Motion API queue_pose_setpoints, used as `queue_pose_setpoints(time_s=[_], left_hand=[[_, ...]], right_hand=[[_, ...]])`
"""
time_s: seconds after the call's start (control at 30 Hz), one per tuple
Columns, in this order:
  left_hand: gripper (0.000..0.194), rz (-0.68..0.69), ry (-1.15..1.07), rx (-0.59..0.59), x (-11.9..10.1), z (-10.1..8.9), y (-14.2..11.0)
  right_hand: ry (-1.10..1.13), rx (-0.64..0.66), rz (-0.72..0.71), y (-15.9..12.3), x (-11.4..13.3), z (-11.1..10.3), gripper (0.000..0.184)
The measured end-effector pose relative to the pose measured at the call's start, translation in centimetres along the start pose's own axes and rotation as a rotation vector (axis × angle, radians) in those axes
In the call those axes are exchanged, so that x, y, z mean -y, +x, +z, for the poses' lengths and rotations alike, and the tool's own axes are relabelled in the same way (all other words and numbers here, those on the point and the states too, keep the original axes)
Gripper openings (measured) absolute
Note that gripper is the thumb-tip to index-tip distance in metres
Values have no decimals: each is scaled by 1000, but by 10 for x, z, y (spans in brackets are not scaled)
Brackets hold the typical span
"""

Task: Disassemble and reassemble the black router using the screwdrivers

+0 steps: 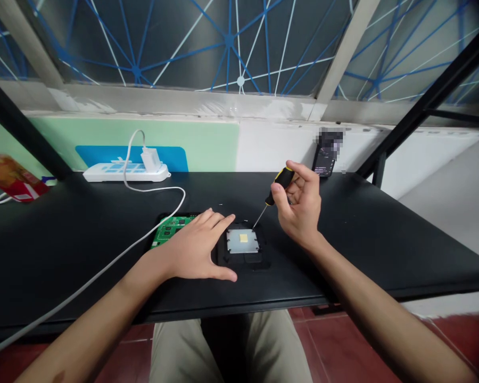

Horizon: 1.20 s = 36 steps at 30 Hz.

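My right hand (301,205) is closed around the black and yellow handle of a screwdriver (279,186). The thin shaft slants down to the left, its tip at the upper right corner of a silver metal plate (233,246). A small pale yellow square pad (243,238) lies on that plate, which sits in a black plastic housing (257,264). My left hand (199,244) lies with fingers spread over the housing's left side, thumb apart. Partly hidden under it is a green circuit board (165,231) in a dark frame. Whether the tip meets a screw is too small to tell.
A white power strip (125,172) with a plugged-in charger (150,159) stands at the back left. Its white cable (115,260) runs across the black table (363,229) and over the circuit board. A phone (326,154) leans on the wall; a red-orange packet (14,178) lies far left.
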<state>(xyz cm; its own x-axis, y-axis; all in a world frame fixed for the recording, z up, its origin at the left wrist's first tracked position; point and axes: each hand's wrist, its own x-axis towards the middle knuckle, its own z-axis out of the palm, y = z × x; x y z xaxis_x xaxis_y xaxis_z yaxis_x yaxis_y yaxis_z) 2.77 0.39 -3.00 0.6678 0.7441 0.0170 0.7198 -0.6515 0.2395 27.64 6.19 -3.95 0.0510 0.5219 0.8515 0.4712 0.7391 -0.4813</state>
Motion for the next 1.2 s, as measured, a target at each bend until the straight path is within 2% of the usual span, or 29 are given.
queue_pose_setpoints(time_s=[0.13,0.33,0.53,0.93,1.2], left_hand=[[119,8,9,1,-2,-2,1],[119,5,1,3,-2,-1,2],[117,-9,-17,10,-1,0,0],[113,9,-24,-11,-3,-1,-1],[114,-10,-38,3,-2,0,0]], right_hand=[[-7,28,-13,0,2,0,46],[-15,1,-3,1,3,-3,46],[-33,65,24,-1,3,-2,46],[-52,91,46,-1,7,-3,45],[76,97,80,-3,11,-4,38]])
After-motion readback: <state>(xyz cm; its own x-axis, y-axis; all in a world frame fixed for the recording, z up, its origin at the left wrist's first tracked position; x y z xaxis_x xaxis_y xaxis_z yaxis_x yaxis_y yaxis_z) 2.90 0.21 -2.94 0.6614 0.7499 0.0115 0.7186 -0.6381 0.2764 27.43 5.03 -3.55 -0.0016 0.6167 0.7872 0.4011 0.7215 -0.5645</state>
